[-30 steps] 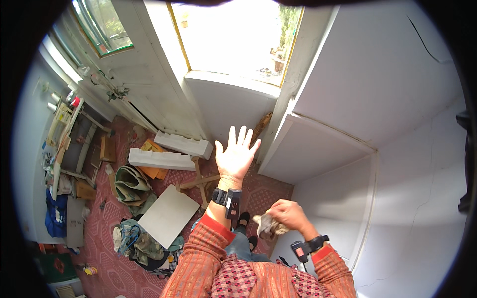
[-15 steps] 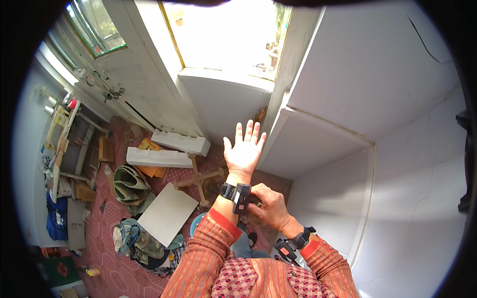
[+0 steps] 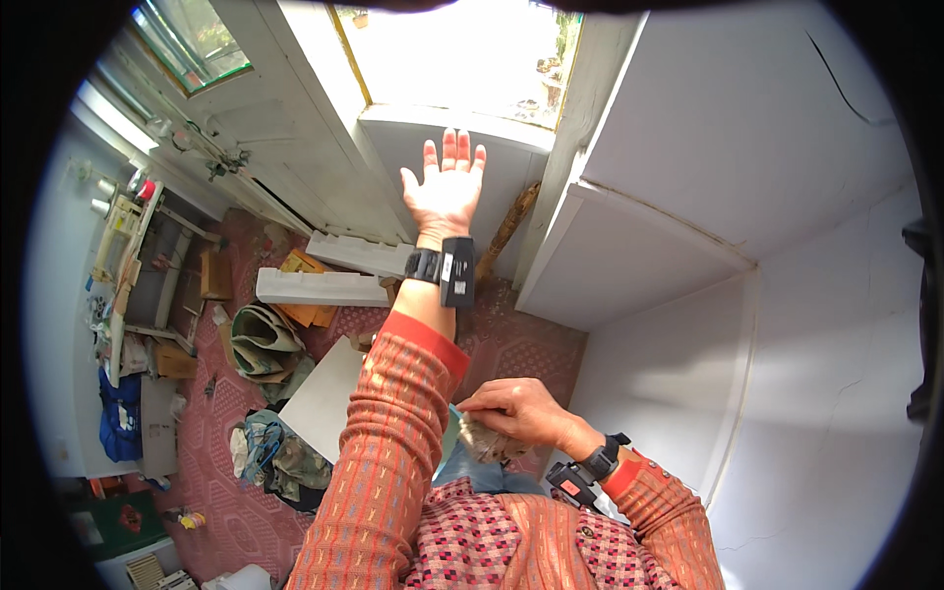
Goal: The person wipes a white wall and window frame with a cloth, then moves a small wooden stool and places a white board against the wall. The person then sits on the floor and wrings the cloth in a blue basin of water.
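My left hand (image 3: 444, 192) is stretched forward, palm up, fingers spread, with nothing in it. It is raised in front of the white panel below the bright opening. A strap with a black box (image 3: 457, 271) sits on that wrist. Nearer my body, my right hand (image 3: 521, 408) is closed, thumb and fingertips pressed together. Just below its fingers shows a shaggy beige-grey bundle (image 3: 489, 444); whether they grip it or something thin, I cannot make out. Another black device (image 3: 570, 482) hangs at my right wrist strap. My left sleeve partly covers a pale flat board (image 3: 320, 398).
White foam strips (image 3: 320, 287), a rolled mat (image 3: 264, 339) and heaped clothes (image 3: 285, 462) lie on the red patterned floor at left. A cluttered shelf (image 3: 128, 265) stands along the left wall. A wooden pole (image 3: 511, 228) leans by the doorway; white panels (image 3: 629, 251) rise at right.
My left arm has stretched farther forward, away from my right hand. My right hand has come off the left wrist's black box and moved slightly toward my body. The pole now shows more.
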The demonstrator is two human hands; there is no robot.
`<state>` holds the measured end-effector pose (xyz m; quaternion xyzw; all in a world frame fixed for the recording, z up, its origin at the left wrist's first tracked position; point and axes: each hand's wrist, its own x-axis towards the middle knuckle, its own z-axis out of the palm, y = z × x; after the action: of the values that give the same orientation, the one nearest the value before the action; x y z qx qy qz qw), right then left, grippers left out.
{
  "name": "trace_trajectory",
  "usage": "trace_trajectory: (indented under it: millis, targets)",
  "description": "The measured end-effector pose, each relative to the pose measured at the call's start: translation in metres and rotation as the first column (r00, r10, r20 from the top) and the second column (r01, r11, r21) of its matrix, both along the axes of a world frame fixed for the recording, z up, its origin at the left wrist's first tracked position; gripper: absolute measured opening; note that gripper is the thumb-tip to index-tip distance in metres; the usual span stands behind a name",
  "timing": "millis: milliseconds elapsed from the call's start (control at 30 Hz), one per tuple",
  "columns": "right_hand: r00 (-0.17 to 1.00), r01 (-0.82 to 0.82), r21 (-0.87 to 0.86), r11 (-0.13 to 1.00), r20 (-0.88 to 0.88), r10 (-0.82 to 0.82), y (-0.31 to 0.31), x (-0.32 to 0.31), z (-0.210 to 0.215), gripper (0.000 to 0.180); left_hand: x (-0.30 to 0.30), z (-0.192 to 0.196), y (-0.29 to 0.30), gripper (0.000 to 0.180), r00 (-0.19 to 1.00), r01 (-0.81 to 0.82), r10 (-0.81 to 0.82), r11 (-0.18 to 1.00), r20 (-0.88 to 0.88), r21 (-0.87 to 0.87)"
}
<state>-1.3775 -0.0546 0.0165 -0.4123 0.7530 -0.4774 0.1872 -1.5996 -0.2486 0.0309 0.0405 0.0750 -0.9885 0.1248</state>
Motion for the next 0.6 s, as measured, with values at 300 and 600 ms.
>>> trace_trajectory:
  millis: [300, 600]
  targets:
    - [0.783, 0.106, -0.193, 0.975, 0.620, 0.037, -0.049, 0.005, -0.004, 0.028, -0.019, 0.020, 0.002, 0.063, 0.997, -0.057, 0.061, 0.992, -0.039, 0.114]
    - [0.696, -0.071, -0.228, 0.971, 0.686, 0.212, -0.026, -0.002, 0.010, 0.018, -0.021, 0.022, -0.010, 0.060, 0.998, -0.058, 0.059, 0.996, 0.023, -0.069]
